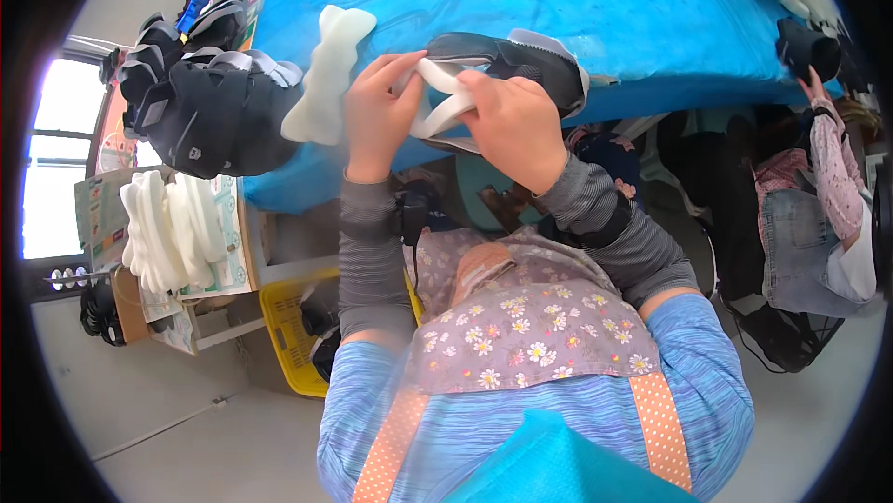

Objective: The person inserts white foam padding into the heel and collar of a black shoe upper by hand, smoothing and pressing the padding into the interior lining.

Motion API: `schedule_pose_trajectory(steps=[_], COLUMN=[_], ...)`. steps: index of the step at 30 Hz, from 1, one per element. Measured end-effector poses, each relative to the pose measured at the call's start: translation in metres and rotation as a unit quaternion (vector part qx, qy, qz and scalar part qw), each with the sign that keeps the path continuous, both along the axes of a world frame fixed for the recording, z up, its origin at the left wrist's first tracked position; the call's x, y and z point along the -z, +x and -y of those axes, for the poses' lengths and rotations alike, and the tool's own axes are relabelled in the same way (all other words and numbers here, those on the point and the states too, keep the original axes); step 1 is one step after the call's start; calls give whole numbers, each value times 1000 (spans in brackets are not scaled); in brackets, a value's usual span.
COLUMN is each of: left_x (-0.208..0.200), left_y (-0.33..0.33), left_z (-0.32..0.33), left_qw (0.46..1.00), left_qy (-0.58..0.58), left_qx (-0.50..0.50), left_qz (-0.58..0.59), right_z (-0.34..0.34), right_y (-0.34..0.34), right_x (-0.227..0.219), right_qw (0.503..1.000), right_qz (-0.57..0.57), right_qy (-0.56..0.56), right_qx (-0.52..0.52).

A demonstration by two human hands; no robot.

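Observation:
Both my hands are raised at the near edge of the blue-covered table. My left hand [383,117] pinches one end of a white foam strip [445,115], and my right hand [517,126] grips it on the other side, so it bends into a loop between them. Just beyond my fingers lies a dark grey padded piece [549,70] with light grey edging, partly covered by my right hand. A wavy-edged white foam pad [327,75] is beside my left hand. My fingers hide parts of the strip.
Black padded pieces [219,117] are heaped at the table's left end. Below, a carton [237,233] has several white foam pads [172,228] on it, near a yellow crate [288,345]. At right, a co-worker's hand [816,84] touches a black piece [805,49].

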State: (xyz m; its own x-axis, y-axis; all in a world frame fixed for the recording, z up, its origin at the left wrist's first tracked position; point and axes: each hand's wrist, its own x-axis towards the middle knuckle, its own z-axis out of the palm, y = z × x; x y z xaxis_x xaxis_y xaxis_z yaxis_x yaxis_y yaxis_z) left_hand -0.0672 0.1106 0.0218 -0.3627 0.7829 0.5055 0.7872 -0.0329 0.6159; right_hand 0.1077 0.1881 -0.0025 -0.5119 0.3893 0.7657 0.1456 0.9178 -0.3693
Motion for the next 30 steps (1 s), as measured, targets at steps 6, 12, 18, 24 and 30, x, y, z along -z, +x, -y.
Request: schedule_pose_trajectory(steps=[6,12,18,24,30], left_x=[-27,-8,-2,-7,-19], left_y=[12,2,3,8,20], left_z=[-11,-15,-19,-20,-26], left_qw=[970,973,980,990,997], left_qy=[80,41,82,33,-5], left_qx=[-3,166,145,88,69], left_qz=[-230,-157,-104,-106,-32], right_z=[-12,-15,-20,-17,-27], right_y=[9,6,11,15,18], right_x=[-3,2,2,4,0], right_qw=[999,1000,999,999,997], right_qz=[22,-27,-33,19,67], right_qy=[-29,4,-2,-28,-39], right_qx=[-2,3,-10,-8,-30])
